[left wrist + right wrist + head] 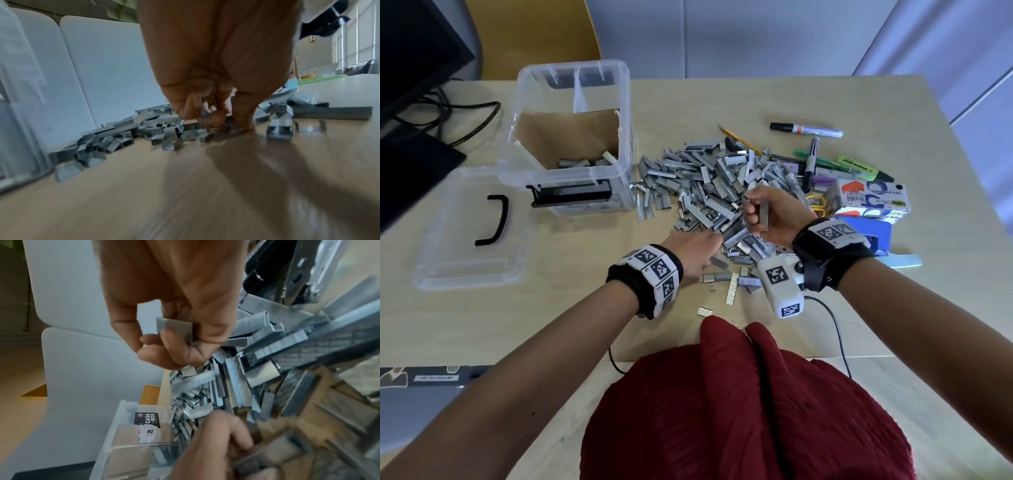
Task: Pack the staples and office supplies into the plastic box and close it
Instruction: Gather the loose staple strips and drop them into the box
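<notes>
A clear plastic box [571,137] stands open at the back left, lined with cardboard and holding a few staple strips. Its lid [472,236] lies flat to the left, black handle up. A big pile of staple strips [709,185] covers the table's middle. My left hand [714,240] reaches into the pile's near edge, fingers curled round some strips [205,113]. Over the pile's right side my right hand [751,209] pinches one staple strip [764,216] upright; the same strip [174,324] shows between thumb and fingers in the right wrist view.
Right of the pile lie markers [806,130], a green highlighter [863,168], a pencil [736,138], yellow scissors [818,202], a tape dispenser carton [873,198] and a blue punch [873,233]. A monitor [410,61] and cables [465,116] sit at the far left.
</notes>
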Demonstrator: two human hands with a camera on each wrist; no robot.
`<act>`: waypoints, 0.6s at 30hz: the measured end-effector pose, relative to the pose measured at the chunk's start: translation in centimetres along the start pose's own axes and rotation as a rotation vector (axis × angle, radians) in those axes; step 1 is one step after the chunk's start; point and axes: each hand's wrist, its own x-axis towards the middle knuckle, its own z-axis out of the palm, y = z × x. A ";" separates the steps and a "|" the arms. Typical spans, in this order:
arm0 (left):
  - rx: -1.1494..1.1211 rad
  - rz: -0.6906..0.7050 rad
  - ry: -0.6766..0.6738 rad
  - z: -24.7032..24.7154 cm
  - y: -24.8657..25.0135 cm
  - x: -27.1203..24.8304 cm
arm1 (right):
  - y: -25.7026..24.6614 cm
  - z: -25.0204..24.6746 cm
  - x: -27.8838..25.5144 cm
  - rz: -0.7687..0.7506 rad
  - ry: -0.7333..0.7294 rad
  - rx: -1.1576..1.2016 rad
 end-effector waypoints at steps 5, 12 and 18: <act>-0.649 -0.080 0.031 -1.0 -1.4 -0.7 | 0.7 0.5 0.2 -0.205 0.146 -0.966; -1.730 -0.192 0.221 -2.2 -2.9 -1.9 | 2.1 0.8 1.0 -0.228 0.104 -1.857; -1.010 -0.264 0.217 -1.6 -2.0 -1.9 | 0.7 0.8 0.4 -0.161 0.098 -1.114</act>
